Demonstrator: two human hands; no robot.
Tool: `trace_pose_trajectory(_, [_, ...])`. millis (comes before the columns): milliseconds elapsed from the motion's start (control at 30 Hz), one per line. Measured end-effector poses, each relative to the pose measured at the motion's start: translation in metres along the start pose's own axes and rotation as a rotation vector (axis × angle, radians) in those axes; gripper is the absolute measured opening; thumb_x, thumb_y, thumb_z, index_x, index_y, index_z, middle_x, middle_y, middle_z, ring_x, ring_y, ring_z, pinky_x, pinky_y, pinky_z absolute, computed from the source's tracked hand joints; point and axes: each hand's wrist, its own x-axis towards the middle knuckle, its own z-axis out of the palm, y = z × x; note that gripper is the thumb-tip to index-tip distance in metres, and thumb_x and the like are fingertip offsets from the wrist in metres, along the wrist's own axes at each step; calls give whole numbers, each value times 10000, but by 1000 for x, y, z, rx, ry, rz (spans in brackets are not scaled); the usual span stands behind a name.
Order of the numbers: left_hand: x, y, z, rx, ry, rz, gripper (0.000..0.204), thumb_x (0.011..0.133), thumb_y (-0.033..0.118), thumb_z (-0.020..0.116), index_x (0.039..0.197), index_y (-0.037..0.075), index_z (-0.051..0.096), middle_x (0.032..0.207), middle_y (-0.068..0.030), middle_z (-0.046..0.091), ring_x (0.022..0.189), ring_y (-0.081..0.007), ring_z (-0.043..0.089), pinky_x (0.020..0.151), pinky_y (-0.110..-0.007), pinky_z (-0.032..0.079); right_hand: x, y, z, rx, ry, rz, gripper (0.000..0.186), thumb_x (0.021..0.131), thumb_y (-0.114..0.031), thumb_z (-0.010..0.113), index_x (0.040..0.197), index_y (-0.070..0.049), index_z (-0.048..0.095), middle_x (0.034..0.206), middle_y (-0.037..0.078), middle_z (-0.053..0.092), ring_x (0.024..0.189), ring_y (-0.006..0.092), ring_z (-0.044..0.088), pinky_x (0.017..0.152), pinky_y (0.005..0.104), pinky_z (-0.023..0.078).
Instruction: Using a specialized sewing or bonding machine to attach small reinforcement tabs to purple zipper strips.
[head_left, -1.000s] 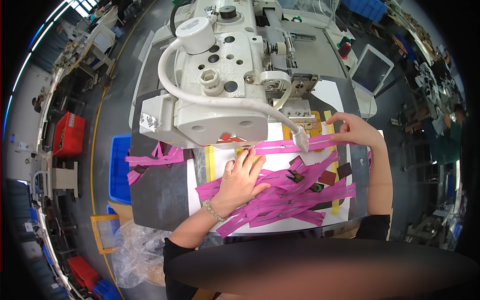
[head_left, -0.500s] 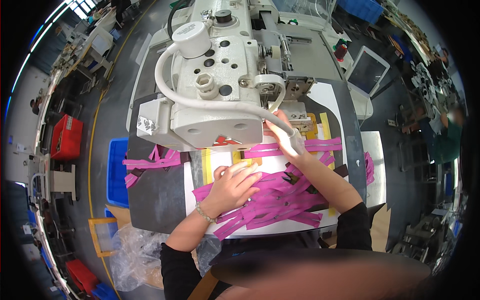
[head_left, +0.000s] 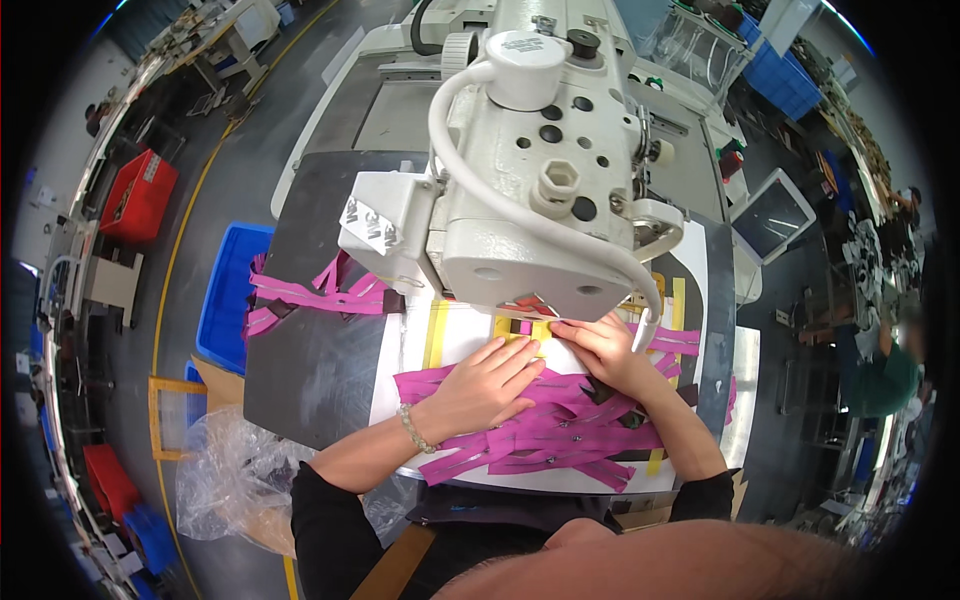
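Observation:
A heap of magenta zippers with dark end tabs lies on the white sheet before me. My left hand rests over its upper left part, fingers stretched flat and tips near a yellow plate. Across the plate, a short bit of magenta tape with a dark end shows below the white sewing machine head. Just right of it, my right hand has its fingers drawn together on a zipper, whose far end sticks out to the right. The machine head partly hides those fingers.
More magenta zippers lie on the dark table at left. Beside the table are a blue bin and clear plastic wrap. A tablet-like screen stands at right. A person in green is far right.
My right hand has come down and nearer from beside the needle area, bringing the zipper to the yellow plate. My left hand has stretched its fingers flatter. The view has shifted.

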Motion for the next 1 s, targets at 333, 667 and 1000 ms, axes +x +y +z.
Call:
trace_pose_trajectory(333, [-2, 3, 0, 2, -16, -41, 529, 816, 375, 658, 1208, 30, 574, 1273, -162, 546, 1197, -283, 506, 1017, -422, 375, -14, 13, 12, -117, 28, -4, 248, 726, -2, 679, 970, -45, 696, 993, 133, 675, 941, 313, 641, 798, 397, 532])
trace_pose_trajectory(667, [-1, 2, -2, -64, -74, -47, 554, 831, 367, 646, 1225, -12, 553, 1237, -146, 552, 1152, -268, 503, 994, -414, 376, -19, 14, 13, -94, 78, -2, 270, 713, -18, 686, 980, 3, 649, 1054, 140, 647, 1016, 332, 618, 854, 431, 507])
trace_pose_trajectory(1000, [-6, 1, -2, -121, -81, -74, 519, 816, 340, 668, 1208, 13, 573, 1138, -69, 602, 982, -173, 573, 847, -332, 439, 1, -9, -8, -181, -66, 44, 254, 713, -33, 653, 965, -8, 668, 1070, 141, 653, 1089, 310, 603, 914, 418, 479])
